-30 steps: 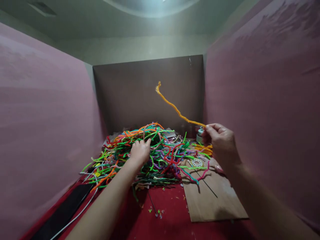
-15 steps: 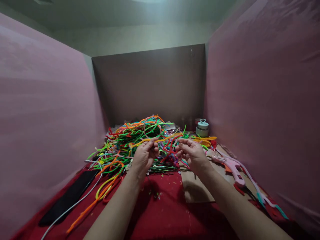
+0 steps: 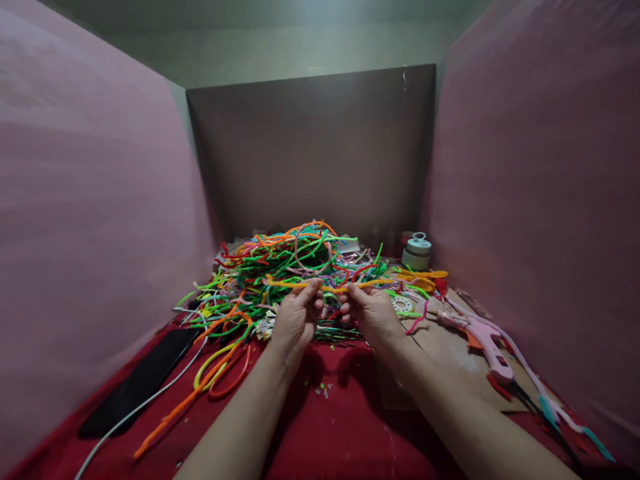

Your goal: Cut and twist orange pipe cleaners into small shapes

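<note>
Between my two hands a yellow-orange pipe cleaner (image 3: 334,289) is stretched roughly level. My left hand (image 3: 298,319) pinches it left of its middle, and a length sticks out beyond to the left. A short way along, my right hand (image 3: 373,315) pinches it too, with its other end pointing right. Just behind the hands lies a large heap of pipe cleaners (image 3: 280,263) in green, orange, red, pink and other colours. Part of the heap is hidden by my fingers.
On the right a pink glue gun (image 3: 483,340) rests on a cardboard sheet (image 3: 445,363). A pale blue-green container (image 3: 417,252) stands at the back right. A black phone-like slab (image 3: 143,383) and a white cable (image 3: 145,398) lie at left on the red cloth (image 3: 330,427).
My right hand has closed on the yellow-orange pipe cleaner, which only my left hand gripped before. The hands are nearer each other, and the whole view has shifted slightly.
</note>
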`<state>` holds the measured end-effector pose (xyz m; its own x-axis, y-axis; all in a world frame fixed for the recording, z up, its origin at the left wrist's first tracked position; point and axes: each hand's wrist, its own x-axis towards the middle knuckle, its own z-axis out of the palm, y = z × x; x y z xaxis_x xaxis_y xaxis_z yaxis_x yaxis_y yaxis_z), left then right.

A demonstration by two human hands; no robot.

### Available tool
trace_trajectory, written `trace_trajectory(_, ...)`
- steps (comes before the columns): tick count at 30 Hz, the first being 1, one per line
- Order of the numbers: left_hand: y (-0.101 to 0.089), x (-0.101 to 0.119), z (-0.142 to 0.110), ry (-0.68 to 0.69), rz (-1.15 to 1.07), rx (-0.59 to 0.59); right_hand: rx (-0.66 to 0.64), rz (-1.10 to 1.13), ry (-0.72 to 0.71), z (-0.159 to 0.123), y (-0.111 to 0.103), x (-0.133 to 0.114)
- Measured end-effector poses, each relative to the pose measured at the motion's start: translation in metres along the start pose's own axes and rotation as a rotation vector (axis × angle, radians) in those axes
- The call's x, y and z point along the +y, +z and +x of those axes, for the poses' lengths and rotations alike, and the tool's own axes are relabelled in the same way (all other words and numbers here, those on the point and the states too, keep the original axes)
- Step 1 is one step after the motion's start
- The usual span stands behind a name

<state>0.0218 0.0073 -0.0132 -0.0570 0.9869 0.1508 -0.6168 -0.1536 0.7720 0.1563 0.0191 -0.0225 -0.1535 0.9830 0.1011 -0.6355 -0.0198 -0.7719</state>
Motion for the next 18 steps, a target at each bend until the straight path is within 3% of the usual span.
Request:
trace_trajectory(6,-0.013,0.013,0.010,0.136,-0.079,0.156,0.076,0.104,0.070,0.004,-0.018,0.000)
trace_trajectory(12,-0.013,0.014,0.009,0.214,0.016,0.148,0.045,0.137,0.065,0.003,-0.023,-0.002)
trace_trajectory(18,-0.011,0.013,0.006,0.220,0.118,0.144,0.116,0.139,0.057,0.003,-0.026,-0.010)
